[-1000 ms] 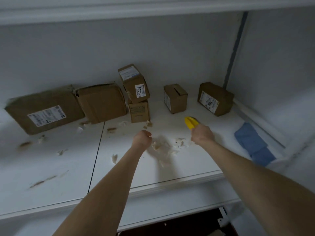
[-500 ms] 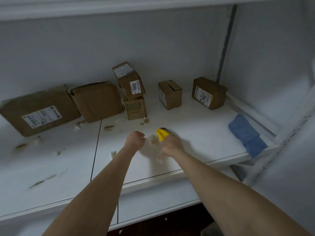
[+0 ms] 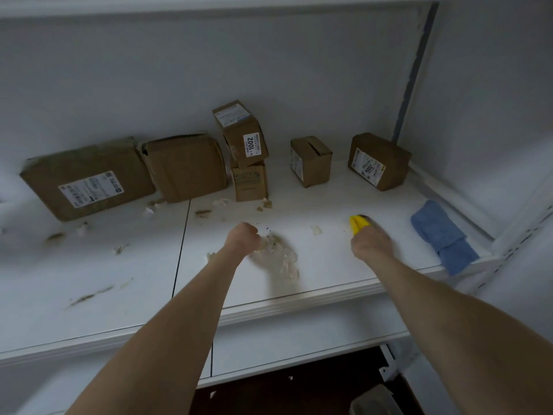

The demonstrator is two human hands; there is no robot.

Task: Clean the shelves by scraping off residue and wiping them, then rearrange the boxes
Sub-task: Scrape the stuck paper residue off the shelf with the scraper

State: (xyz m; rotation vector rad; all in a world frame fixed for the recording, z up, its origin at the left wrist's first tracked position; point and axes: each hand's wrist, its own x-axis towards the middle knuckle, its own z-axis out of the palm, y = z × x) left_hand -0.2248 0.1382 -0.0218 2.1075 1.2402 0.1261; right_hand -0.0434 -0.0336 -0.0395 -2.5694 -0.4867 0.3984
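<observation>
On the white shelf board (image 3: 329,292), the left hand (image 3: 242,236) is fisted, nothing visible inside, beside the loose pale residue heap (image 3: 276,256). The right hand (image 3: 371,244) grips the yellow plastic scraper (image 3: 359,223), judged stiff. Further back, the brown cardboard boxes (image 3: 311,161) look light; grasp opposite sides.

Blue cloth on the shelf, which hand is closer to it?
Right. The right hand, holding the yellow scraper, is just left of the blue cloth; the left hand is farther left, beside the residue patch.
</observation>
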